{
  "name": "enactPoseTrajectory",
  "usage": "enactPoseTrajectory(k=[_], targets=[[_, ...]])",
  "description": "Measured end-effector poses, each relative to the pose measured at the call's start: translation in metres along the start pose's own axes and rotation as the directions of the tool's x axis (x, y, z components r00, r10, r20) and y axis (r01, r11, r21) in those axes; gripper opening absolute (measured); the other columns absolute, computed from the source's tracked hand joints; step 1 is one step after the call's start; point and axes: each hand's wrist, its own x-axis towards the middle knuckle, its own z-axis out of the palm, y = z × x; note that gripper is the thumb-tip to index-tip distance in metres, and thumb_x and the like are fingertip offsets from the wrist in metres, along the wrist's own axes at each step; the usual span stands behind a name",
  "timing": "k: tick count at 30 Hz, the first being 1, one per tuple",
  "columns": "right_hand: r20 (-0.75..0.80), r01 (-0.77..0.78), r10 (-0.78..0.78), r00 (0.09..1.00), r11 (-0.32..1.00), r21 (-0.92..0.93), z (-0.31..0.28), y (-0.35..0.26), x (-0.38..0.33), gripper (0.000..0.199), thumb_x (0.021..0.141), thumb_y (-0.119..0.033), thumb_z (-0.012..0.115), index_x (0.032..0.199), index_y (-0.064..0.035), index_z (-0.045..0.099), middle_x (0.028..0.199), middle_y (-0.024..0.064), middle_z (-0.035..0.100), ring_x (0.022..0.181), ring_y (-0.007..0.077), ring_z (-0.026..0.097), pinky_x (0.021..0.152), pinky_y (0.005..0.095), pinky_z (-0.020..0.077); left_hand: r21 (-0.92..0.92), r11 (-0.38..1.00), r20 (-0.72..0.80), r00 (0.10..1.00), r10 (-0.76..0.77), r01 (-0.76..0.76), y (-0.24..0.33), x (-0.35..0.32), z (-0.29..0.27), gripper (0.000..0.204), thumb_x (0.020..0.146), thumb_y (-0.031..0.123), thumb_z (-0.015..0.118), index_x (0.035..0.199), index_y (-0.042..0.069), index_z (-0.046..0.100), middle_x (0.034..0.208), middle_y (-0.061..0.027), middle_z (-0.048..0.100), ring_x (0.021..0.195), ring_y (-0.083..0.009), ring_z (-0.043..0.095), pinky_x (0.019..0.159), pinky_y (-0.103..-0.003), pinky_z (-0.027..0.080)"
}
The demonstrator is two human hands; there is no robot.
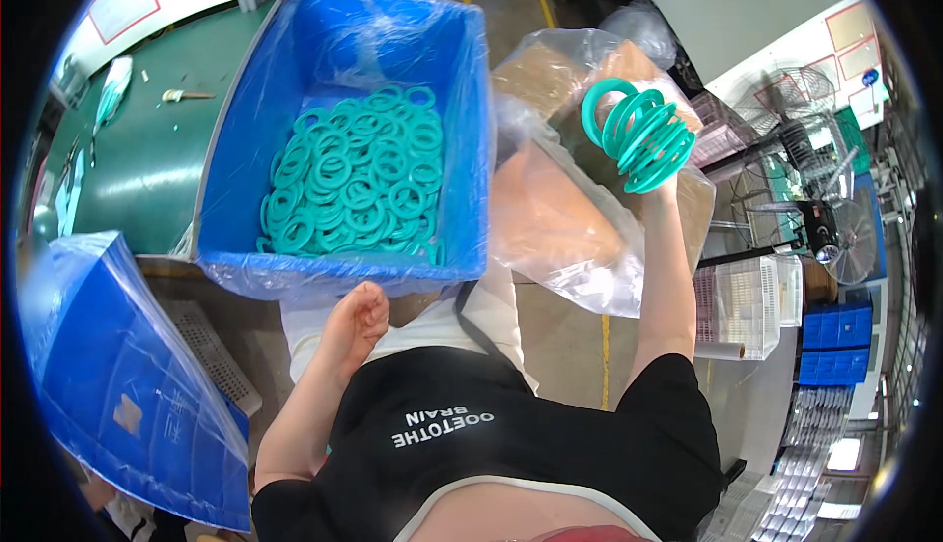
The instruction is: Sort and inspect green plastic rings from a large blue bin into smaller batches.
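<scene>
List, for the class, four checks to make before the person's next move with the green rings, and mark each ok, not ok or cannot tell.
1. Right hand has a firm hold on the bunch of green rings: ok, raised clear of the bin.
2. Left hand free: ok, closed in a loose fist, holding nothing visible.
3. Blue bin has room: ok, the loose rings lie well below its rim.
4. Plastic liner lies flat over the bin's edges: cannot tell.

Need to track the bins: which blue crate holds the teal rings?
The open blue crate straight ahead, lined with clear plastic, holds loose teal rings. The other blue crate, at lower left, is fully wrapped in plastic.
</scene>
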Motion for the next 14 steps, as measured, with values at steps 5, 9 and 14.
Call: enactPoseTrajectory(k=[5,9,14], targets=[[-0.212,-0.016,0.001,0.977,0.997,-0.069,-0.018,-0.004,0.017,0.040,0.074,-0.016,0.074,0.109,-0.0084,0.058,0.102,0.0059,0.062,0.092,0.0200,0.063,0.082,0.0371,0.0540,-0.016,0.998,-0.053,0.997,-0.055,0.055,-0.005,0.008,0.001,0.011,0.087,0.011,0.048,0.076,0.007,0.047,0.063,0.0007,0.038,0.053,-0.0059,0.030,0.043,-0.018,0.023],[-0.160,-0.036,0.047,0.986,0.997,0.074,-0.071,0.007,0.022,0.031,0.080,-0.010,0.069,0.108,-0.0011,0.060,0.101,0.0120,0.064,0.089,0.0234,0.065,0.077,0.0364,0.0552,-0.034,0.998,-0.088,0.994,-0.060,0.057,-0.007,0.015,0.002,0.012,0.087,0.010,0.048,0.075,0.007,0.049,0.061,0.0007,0.038,0.054,-0.0057,0.032,0.042,-0.018,0.022],[-0.356,-0.153,0.181,0.917,0.983,0.106,-0.103,0.016,0.022,0.033,0.080,-0.011,0.070,0.111,-0.0051,0.060,0.102,0.0103,0.065,0.087,0.0236,0.065,0.075,0.0363,0.0557,-0.054,0.996,-0.140,0.987,-0.073,0.066,-0.015,0.019,-0.005,0.012,0.088,0.010,0.049,0.076,0.007,0.050,0.062,0.0004,0.039,0.055,-0.0055,0.034,0.042,-0.018,0.023]])
